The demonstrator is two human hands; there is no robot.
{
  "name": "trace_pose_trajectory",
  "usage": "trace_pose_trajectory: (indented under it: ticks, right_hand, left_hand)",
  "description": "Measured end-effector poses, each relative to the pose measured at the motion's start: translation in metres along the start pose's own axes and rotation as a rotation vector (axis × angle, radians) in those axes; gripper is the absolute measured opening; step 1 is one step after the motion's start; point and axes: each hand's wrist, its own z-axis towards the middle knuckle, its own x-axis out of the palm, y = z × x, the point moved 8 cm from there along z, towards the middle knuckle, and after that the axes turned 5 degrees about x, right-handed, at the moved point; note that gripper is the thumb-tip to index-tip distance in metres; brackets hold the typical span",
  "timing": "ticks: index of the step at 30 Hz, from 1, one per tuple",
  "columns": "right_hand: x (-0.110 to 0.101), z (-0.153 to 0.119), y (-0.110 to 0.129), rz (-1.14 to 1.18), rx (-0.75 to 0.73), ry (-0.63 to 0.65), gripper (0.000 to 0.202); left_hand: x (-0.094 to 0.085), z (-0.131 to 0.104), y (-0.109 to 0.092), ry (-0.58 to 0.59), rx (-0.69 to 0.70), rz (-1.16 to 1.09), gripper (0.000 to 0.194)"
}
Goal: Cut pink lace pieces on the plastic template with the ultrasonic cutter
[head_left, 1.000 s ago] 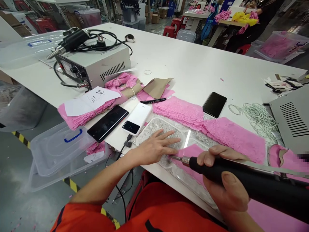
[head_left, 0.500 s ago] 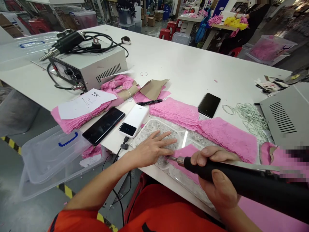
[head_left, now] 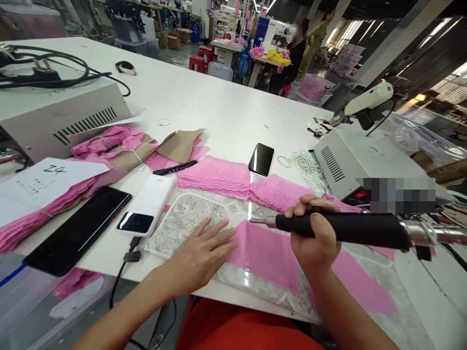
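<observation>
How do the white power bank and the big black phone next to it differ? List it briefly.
The power bank is white, while the phone is black.
The power bank has a cable plugged into its near end; no cable shows on the phone.
The phone looks longer than the power bank.
Both lie flat on the white table.

The left hand (head_left: 202, 255) lies with fingers spread across a mottled grey panel (head_left: 186, 218), its fingertips at the left edge of a pink cloth (head_left: 264, 255). The right hand (head_left: 319, 238) grips a black-handled tool (head_left: 343, 230), its thin metal tip over the cloth's upper edge. Beyond, pink stacks (head_left: 219, 176) line the panel; a black pen (head_left: 175, 167) and white power bank (head_left: 148, 206) rest on the tabletop (head_left: 182, 92).
</observation>
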Motion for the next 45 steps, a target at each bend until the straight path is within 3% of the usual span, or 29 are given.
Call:
trace_pose_trajectory:
  ticks: [5,9,16,21,26,32,45]
  right_hand:
    - [0.008,-0.001,-0.004,0.011,0.007,0.016,0.012]
    - [-0.002,0.007,0.010,-0.014,-0.039,-0.022,0.012]
    - [-0.055,0.009,0.042,-0.143,-0.119,-0.120,0.013]
    - [-0.092,0.003,0.048,-0.166,-0.094,-0.210,0.014]
    - [-0.114,0.002,0.045,-0.114,-0.061,-0.287,0.015]
    - [-0.120,0.000,0.046,-0.094,-0.076,-0.278,0.015]
    - [-0.116,0.001,0.046,-0.073,-0.090,-0.259,0.015]
  left_hand:
    - [0.004,0.007,-0.004,0.051,0.013,0.076,0.034]
    - [0.006,0.017,-0.015,0.020,0.094,0.127,0.033]
    - [0.022,0.043,-0.031,-0.049,0.156,0.095,0.033]
    - [0.041,0.065,-0.052,0.046,0.187,0.062,0.033]
    - [0.061,0.086,-0.066,0.159,0.206,0.039,0.041]
    - [0.076,0.088,-0.069,0.211,0.243,0.067,0.042]
    - [0.076,0.090,-0.070,0.256,0.269,0.055,0.042]
